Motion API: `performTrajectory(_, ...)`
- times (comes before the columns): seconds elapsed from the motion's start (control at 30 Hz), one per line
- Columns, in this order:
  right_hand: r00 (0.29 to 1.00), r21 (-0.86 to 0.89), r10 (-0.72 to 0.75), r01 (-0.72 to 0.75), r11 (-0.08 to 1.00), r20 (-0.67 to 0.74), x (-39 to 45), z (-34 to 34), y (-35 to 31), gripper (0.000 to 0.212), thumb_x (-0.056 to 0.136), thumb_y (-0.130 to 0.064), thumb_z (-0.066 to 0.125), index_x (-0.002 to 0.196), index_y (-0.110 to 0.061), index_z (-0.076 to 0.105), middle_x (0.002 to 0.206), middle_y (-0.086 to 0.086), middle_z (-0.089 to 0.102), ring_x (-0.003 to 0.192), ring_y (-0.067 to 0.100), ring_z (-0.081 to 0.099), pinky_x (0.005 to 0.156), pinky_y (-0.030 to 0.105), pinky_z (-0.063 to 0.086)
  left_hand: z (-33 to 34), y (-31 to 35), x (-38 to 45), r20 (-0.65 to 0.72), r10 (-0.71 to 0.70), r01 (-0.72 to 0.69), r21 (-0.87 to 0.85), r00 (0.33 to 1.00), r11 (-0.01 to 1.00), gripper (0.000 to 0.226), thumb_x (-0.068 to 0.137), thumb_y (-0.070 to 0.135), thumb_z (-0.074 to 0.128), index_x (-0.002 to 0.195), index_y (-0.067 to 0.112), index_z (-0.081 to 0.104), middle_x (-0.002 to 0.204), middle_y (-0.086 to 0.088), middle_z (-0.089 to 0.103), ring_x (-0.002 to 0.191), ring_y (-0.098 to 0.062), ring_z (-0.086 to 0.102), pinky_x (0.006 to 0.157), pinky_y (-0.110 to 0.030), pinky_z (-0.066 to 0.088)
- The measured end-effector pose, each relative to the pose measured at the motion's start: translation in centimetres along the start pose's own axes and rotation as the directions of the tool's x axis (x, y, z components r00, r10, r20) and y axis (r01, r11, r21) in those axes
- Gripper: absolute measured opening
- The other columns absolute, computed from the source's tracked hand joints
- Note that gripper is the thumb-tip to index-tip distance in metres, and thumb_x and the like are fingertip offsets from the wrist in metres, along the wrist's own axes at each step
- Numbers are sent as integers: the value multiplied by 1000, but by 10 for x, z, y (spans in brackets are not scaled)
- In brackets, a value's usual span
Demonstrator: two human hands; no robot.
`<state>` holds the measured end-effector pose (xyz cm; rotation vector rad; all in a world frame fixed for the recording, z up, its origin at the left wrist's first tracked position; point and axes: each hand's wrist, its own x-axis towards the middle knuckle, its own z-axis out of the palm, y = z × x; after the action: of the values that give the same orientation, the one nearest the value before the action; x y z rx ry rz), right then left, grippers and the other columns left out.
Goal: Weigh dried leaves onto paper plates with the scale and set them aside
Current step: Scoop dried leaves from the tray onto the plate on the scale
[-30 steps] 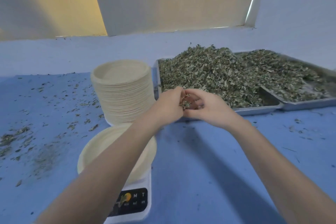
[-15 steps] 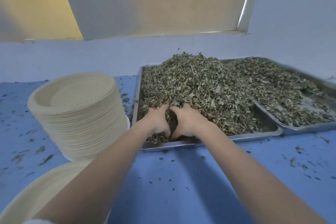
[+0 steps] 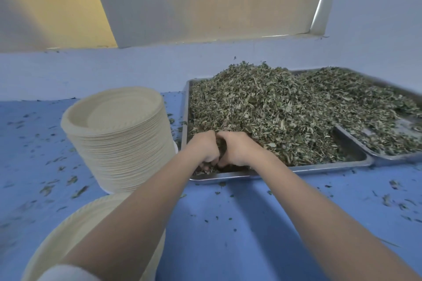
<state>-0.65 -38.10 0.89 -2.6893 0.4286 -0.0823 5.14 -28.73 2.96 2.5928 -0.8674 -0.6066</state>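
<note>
Since 1 s ago, our 2 hands — left hand (image 3: 204, 149) and right hand (image 3: 237, 149) — have moved from above the tabletop (image 3: 239, 223) into the tray (image 3: 319, 165), fingers curled, scooping dried leaves (image 3: 262, 109). The waiting paper plate (image 3: 57, 242) remains unfilled — transfer follows.

A blue worktop (image 3: 262, 230) is stretching across the view, with a pale blue wall (image 3: 114, 70) rising behind it. Above that — a beige panel (image 3: 205, 0) is sitting beside a yellow surface (image 3: 52, 2), a bright strip (image 3: 322, 0) showing along the panel's right edge.
</note>
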Motion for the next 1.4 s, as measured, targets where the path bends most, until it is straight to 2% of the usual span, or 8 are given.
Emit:
performTrajectory(0.13, 997, 160, 19, -7, 987, -76, -7, -20, 3, 62, 66, -19, 80, 123, -25, 55, 112, 3, 62, 78, 14, 58, 60, 22, 44, -9, 0, -4, -67, 75, -88, -211, 995, 974, 50, 82, -8, 50, 129, 8, 42, 107, -19, 56, 66, -30, 63, 74, -45, 56)
performTrajectory(0.3, 989, 189, -24, 51, 981, -143, -11, -51, -10, 66, 69, -15, 78, 129, -27, 52, 127, 2, 55, 90, 16, 61, 60, 17, 43, -30, 11, -17, -144, 136, -168, -240, 980, 956, 62, 85, -8, 47, 141, 11, 31, 117, -18, 50, 100, -36, 62, 85, -49, 53)
performTrajectory(0.67, 964, 284, -112, 181, 942, -242, -77, -62, -66, 65, 70, -20, 77, 129, -30, 50, 134, -2, 50, 45, -9, 51, 45, 6, 38, -67, -3, -117, -184, 200, -233, -177, 962, 956, 41, 79, -8, 54, 118, 4, 48, 103, -19, 64, 79, -31, 67, 79, -45, 56)
performTrajectory(0.77, 954, 273, -188, 250, 929, -234, -99, -51, -99, 67, 70, -23, 77, 130, -30, 50, 135, -5, 49, 50, -13, 51, 49, 4, 37, -72, -28, -159, -242, 176, -212, -132, 954, 968, 38, 76, -7, 56, 113, 2, 52, 100, -23, 64, 90, -36, 65, 84, -48, 53)
performTrajectory(0.93, 944, 300, -290, 325, 897, -156, -121, -21, -154, 63, 70, -24, 79, 127, -34, 53, 119, -10, 56, 81, 1, 59, 55, 0, 40, -76, -82, -214, -231, 97, -155, -249, 968, 956, 38, 79, -10, 54, 112, 7, 53, 86, -12, 61, 54, -17, 61, 56, -27, 54)
performTrajectory(1.07, 941, 348, -338, 328, 878, -36, -127, 2, -175, 37, 72, -33, 79, 103, -40, 59, 105, -11, 60, 65, -12, 55, 49, 5, 44, -73, -118, -230, -76, -29, 7, -271, 997, 963, 55, 83, -2, 60, 130, 23, 47, 105, -12, 58, 68, -24, 61, 69, -37, 58)
performTrajectory(1.13, 938, 300, -345, 331, 895, -5, -125, 8, -181, 27, 75, -35, 77, 98, -36, 65, 106, -12, 62, 78, -6, 58, 54, 12, 49, -75, -129, -232, -55, -62, 48, -227, 997, 973, 63, 83, 10, 66, 136, 34, 42, 114, -1, 46, 81, -24, 61, 75, -39, 58)
performTrajectory(1.4, 943, 218, -322, 332, 918, -82, -112, 7, -197, 18, 79, -28, 72, 95, -36, 68, 101, -3, 69, 87, 9, 63, 70, 18, 45, -84, -139, -227, -191, 33, -91, -302, 981, 949, 46, 79, 14, 71, 119, 30, 56, 111, -1, 54, 84, -17, 59, 71, -31, 55)
